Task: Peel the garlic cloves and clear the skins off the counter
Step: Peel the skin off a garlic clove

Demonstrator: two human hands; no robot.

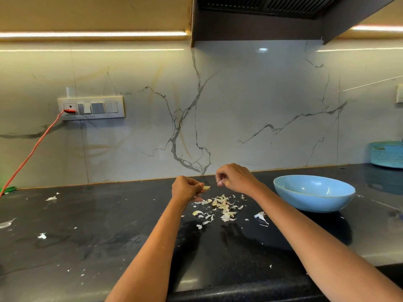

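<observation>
My left hand pinches a pale garlic clove above the black counter. A little to its right my right hand hovers with its fingers curled; whether it pinches a bit of skin I cannot tell. Directly under both hands lies a loose pile of garlic skins. A larger white scrap of skin sits to the right of the pile. A light blue bowl stands on the counter to the right of my right hand.
Stray skin scraps lie scattered over the counter's left side. An orange cable runs from the wall socket down to the far left. A teal woven basket stands at the back right. The marble backsplash closes the counter behind.
</observation>
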